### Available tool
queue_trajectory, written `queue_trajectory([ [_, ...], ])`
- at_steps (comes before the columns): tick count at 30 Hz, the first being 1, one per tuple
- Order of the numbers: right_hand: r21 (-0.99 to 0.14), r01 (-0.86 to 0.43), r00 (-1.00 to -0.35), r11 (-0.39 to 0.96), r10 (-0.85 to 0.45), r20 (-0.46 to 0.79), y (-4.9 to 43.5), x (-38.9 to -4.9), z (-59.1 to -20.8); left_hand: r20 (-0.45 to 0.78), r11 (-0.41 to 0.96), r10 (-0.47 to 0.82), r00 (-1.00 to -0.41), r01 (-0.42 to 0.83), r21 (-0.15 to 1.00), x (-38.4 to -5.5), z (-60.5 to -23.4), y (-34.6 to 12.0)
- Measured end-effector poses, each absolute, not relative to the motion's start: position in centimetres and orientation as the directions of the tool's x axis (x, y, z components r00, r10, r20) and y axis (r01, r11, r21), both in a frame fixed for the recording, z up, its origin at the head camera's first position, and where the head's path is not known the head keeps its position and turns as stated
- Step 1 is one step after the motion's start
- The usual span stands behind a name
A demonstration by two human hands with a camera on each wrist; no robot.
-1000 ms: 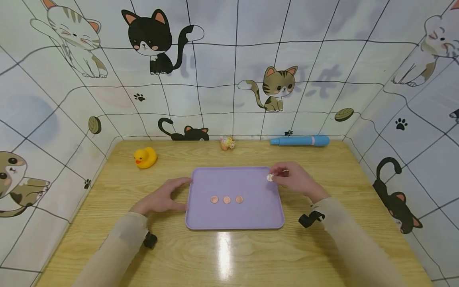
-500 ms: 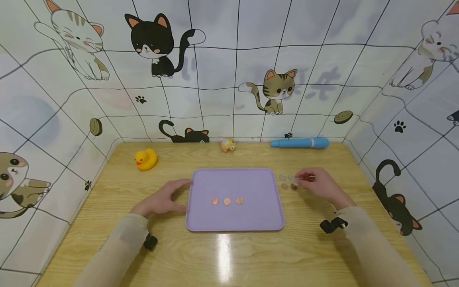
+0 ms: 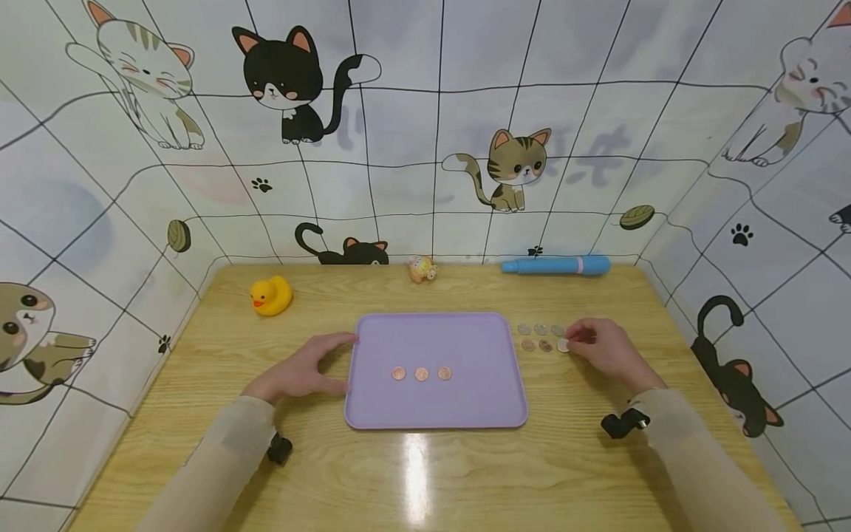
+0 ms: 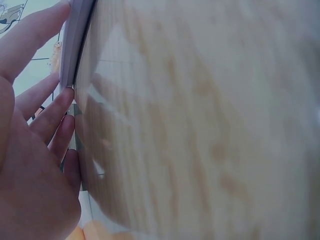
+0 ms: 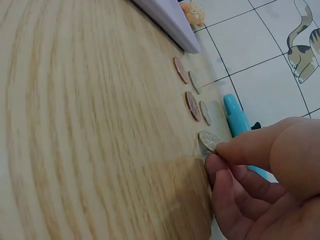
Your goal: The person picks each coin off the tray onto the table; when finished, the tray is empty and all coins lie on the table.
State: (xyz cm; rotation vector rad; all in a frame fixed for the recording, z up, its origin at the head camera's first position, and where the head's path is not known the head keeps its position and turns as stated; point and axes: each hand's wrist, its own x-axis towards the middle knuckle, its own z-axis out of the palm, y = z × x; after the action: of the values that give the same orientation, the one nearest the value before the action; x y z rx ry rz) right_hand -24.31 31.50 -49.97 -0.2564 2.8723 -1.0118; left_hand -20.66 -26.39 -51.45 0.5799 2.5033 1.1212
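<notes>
A silver coin (image 3: 563,345) is pinched between the thumb and fingers of my right hand (image 3: 606,349), to the right of the tray. In the right wrist view that coin (image 5: 209,141) is tilted, its lower edge at the tabletop. Beside it lie two copper-coloured coins (image 3: 528,345) in a front row and silver coins (image 3: 541,329) in a back row. Three copper coins (image 3: 422,374) form a line on the purple tray (image 3: 435,336). My left hand (image 3: 302,367) touches the tray's left edge with spread, fairly straight fingers (image 4: 50,112).
Along the back of the wooden table (image 3: 319,473) stand a yellow rubber duck (image 3: 271,296), a small figurine (image 3: 422,269) and a blue pen-like tube (image 3: 555,265). A cat-patterned sheet (image 3: 399,162) encloses the back and sides.
My right hand has moved right with the silver coin, from over the tray's upper right corner down to the table by the other coins. The left hand stays at the tray.
</notes>
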Motion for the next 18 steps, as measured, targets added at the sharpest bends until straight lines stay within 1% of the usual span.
queue_trajectory([
  [10, -0.581, -0.152, -0.983, 0.800, -0.182, 0.007, 31.12, -24.58, -49.92, -0.141, 0.611, 0.492, -0.859, 0.226, 0.759, -20.94, -51.77, -26.55],
  [14, -0.564, -0.170, -0.982, 0.808, -0.188, 0.026, 31.04, -24.61, -49.99, -0.124, 0.599, 0.506, -0.854, 0.244, 0.763, -20.94, -51.81, -26.53],
  [18, -0.559, -0.163, -0.983, 0.813, -0.184, 0.019, 30.95, -24.49, -50.13, -0.103, 0.586, 0.518, -0.849, 0.265, 0.766, -20.98, -51.82, -26.49],
])
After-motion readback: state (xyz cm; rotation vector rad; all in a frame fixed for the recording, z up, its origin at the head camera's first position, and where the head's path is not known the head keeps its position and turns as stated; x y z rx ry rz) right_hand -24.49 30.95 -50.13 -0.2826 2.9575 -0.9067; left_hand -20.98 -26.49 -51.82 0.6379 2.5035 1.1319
